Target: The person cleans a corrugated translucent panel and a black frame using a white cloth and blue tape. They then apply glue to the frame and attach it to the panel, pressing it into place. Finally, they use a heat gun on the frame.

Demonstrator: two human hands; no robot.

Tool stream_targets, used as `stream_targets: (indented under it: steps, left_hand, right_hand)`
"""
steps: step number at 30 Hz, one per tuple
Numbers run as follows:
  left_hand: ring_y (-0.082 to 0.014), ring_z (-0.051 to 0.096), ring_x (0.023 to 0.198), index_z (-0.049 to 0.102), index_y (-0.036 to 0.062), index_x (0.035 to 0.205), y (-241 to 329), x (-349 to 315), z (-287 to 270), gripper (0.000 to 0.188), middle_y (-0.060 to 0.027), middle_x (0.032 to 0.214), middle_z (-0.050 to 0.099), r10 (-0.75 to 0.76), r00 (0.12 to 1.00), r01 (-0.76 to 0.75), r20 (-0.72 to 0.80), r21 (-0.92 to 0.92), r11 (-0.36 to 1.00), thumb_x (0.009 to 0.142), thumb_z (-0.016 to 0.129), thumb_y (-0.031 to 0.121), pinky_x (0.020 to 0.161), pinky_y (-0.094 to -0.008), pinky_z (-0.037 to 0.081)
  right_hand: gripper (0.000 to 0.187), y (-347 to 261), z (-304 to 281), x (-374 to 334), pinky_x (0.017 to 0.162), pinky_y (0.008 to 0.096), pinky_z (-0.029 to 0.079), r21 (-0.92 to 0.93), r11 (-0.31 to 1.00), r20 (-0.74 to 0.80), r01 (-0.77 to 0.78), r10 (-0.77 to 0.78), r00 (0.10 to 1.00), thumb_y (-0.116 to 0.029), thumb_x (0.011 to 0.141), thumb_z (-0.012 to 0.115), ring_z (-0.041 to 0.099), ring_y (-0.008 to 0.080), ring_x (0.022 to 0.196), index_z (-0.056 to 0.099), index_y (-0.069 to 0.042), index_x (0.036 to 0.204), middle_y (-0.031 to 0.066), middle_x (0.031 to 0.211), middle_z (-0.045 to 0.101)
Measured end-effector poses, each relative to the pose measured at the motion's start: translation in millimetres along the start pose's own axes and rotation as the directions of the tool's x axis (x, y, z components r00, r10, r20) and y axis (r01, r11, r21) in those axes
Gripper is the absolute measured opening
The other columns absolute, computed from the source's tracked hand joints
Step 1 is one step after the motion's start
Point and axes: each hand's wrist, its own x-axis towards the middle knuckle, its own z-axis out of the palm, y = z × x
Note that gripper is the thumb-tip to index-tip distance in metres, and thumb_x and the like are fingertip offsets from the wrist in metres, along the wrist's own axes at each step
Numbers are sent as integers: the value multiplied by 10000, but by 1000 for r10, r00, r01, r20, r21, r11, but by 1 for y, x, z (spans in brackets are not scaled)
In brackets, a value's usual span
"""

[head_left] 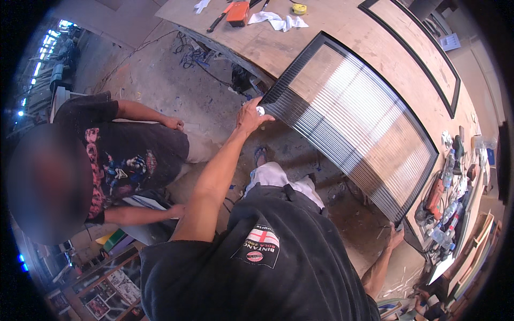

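Note:
A large black-framed panel of ribbed glass (pixel 353 115) lies half over the edge of a plywood workbench (pixel 342 27). My left hand (pixel 250 115) grips its near left corner, with a small white scrap under the fingers. My right hand (pixel 396 235) holds the panel's lower right corner. Both arms are stretched wide along the panel's near edge. I stand at the bench in a black shirt.
A second black-framed panel (pixel 423 53) lies farther back on the bench. An orange tool (pixel 238 12), white rags (pixel 278 21) and a yellow tape measure (pixel 299 8) sit at the far end. Bottles and tools (pixel 450 182) crowd the right. Another person (pixel 123 160) stands at my left.

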Motion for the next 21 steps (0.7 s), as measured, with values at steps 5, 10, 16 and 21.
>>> stream_targets:
  steps: [5,10,16,21]
  left_hand:
    - [-404,649,999,674,8,1137,-6,12,1,682,-199,1075,700,37,999,-37,-21,-23,999,629,897,404,846,-467,523]
    - [-396,659,979,688,12,1120,-17,10,13,676,-188,1070,708,44,995,-42,-85,23,999,618,898,412,835,-464,531]
    - [-374,653,1024,661,16,1181,-20,5,19,703,-181,1111,697,-31,995,18,-95,-131,991,625,911,366,880,-446,522]
    - [-317,640,1077,611,31,1262,-78,-71,43,684,-151,1159,674,-518,820,425,-243,-346,836,691,895,279,918,-413,501]
  right_hand:
    - [588,0,-6,2,877,441,494,-118,992,0,44,-45,999,-337,785,818,654,403,979,649,37,1206,238,1093,698]
    - [622,-5,-3,1,894,436,491,-176,984,-36,26,-33,999,-339,758,830,651,411,1008,645,52,1206,253,1086,694]
    - [659,-1,3,0,900,448,493,-121,993,-17,-10,8,1000,-397,789,809,654,409,1037,631,65,1226,274,1104,687]
    - [547,-8,17,-47,912,463,474,15,991,-261,-132,131,957,-416,887,725,628,389,1024,630,60,1139,232,1090,677]
